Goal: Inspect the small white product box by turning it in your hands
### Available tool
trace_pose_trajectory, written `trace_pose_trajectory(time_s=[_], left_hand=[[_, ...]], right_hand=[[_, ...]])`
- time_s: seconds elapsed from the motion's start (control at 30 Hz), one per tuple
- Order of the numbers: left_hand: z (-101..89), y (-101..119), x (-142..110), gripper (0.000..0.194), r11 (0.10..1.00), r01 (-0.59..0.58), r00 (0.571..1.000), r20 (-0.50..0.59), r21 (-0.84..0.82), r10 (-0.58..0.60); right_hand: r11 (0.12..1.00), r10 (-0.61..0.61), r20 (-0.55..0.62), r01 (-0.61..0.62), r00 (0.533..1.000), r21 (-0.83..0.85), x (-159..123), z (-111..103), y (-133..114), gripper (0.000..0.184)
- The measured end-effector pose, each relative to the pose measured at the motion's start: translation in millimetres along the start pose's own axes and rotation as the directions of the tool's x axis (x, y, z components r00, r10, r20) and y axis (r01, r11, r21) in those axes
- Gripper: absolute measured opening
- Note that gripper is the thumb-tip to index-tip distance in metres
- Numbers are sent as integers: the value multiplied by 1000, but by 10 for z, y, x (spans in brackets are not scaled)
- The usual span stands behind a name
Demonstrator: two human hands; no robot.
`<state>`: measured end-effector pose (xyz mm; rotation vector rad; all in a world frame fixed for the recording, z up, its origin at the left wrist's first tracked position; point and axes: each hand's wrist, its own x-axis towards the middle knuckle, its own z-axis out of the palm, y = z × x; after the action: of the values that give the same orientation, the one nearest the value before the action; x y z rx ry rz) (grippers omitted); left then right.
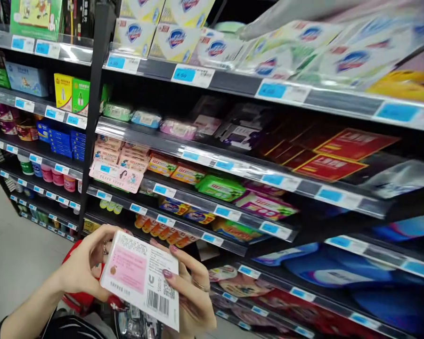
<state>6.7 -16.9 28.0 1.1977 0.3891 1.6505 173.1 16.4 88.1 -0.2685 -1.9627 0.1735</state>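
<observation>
Both hands grip one small white box (141,279) low in the view, in front of the lower shelves (205,238) of a shop aisle. Left hand (83,270) is closed on the box's left edge, fingers wrapped round the upper left corner; a ring shows on one finger. Right hand (189,292) is closed on the right edge, thumb laid on the printed face near the barcode, fingers cupping from behind. Box is tilted, printed back face toward the camera: pink panel upper left, barcode lower right, small print too fine to read. It touches no shelf; held free in air above a red basket (77,299), partly hidden beneath the left wrist. Judgement: the step in hand is reading the back panel. To do it well, keep fingertips on the edges so the thumb does not cover the print, level the box toward the eyes, and hold it steady. Shelves behind carry soap packs (176,40) on the top row, blue price tags (183,74) along every shelf edge.
</observation>
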Motion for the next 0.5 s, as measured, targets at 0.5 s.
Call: trace_pose_trajectory(time_s=[0.5], left_hand=[[2, 82, -489, 76, 682, -180, 931, -101, 709, 350]], right_hand=[[641, 573, 360, -677, 736, 362, -616, 607, 167, 47]])
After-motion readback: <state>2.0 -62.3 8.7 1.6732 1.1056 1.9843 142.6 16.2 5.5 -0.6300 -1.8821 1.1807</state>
